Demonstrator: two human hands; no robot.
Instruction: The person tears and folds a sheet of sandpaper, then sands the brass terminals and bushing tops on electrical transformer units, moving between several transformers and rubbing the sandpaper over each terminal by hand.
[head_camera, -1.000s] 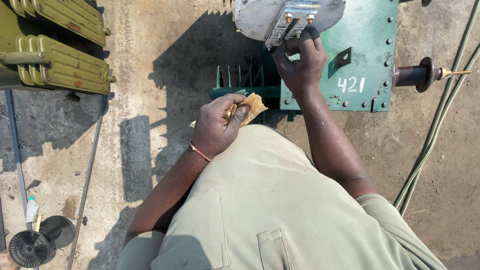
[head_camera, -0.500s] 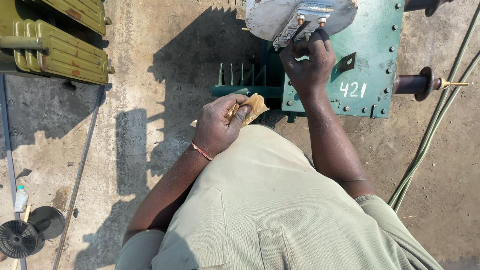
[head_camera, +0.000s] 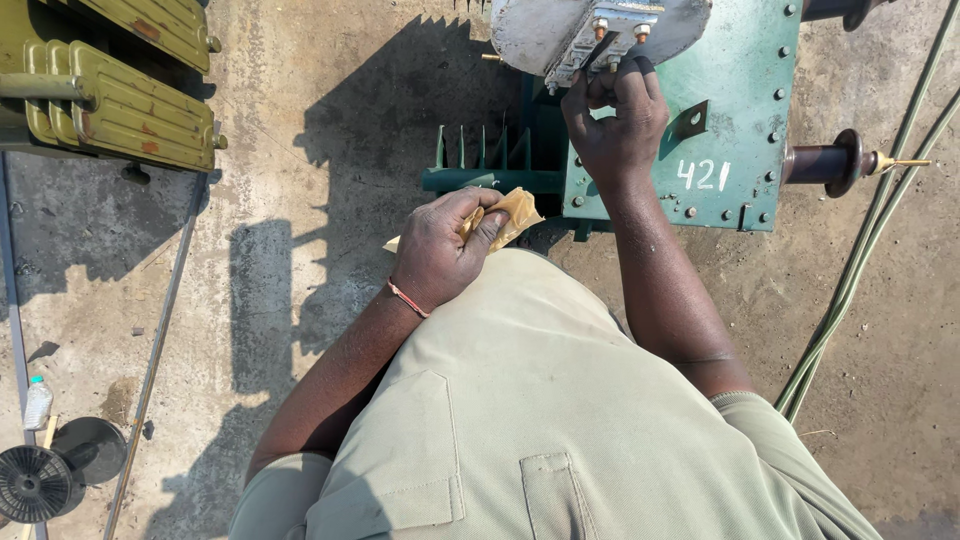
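My left hand (head_camera: 447, 245) is closed around a crumpled piece of tan paper (head_camera: 510, 215), held in front of my chest. A red band circles that wrist. My right hand (head_camera: 615, 125) reaches up to a grey metal plate (head_camera: 540, 30) with small bolted terminals, fingers curled on the fittings under its edge. The plate sits on top of a green steel transformer tank (head_camera: 735, 110) with bolts along its rim and white painted digits. Green cooling fins (head_camera: 480, 165) stick out on the tank's left side.
A dark bushing with a brass tip (head_camera: 850, 162) projects from the tank's right. Green cables (head_camera: 860, 270) run along the right. Olive-yellow finned metal units (head_camera: 120, 100) lie at upper left, a thin rod (head_camera: 160, 340) crosses the concrete, and a black disc (head_camera: 35, 482) and small bottle (head_camera: 37, 402) lie at lower left.
The view has shifted slightly, so the tank and hands sit a little higher and to the right. My right hand stays on the plate's fittings and my left keeps the paper.
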